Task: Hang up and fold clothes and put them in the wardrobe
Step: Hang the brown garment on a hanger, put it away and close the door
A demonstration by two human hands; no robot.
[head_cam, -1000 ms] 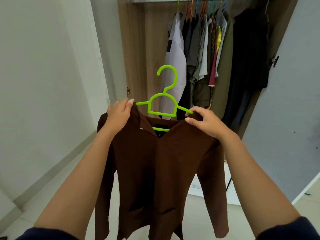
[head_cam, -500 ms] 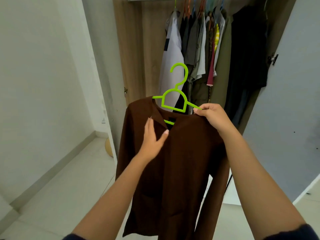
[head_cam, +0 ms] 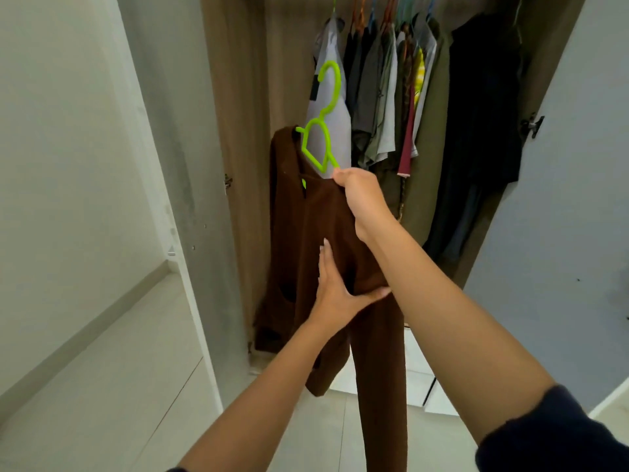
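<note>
Hanging nearly there: brown top (head_cam: pixel 299 250) on green hanger (head_cam: pixel 321 141); right hand (head_cam: pixel 360 199) grips its shoulder; left hand (head_cam: pixel 335 287), fingers straight, steadies cloth; wardrobe (head_cam: pixel 238 97) next.

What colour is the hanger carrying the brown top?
The plastic hanger is bright lime green; head view.
</note>
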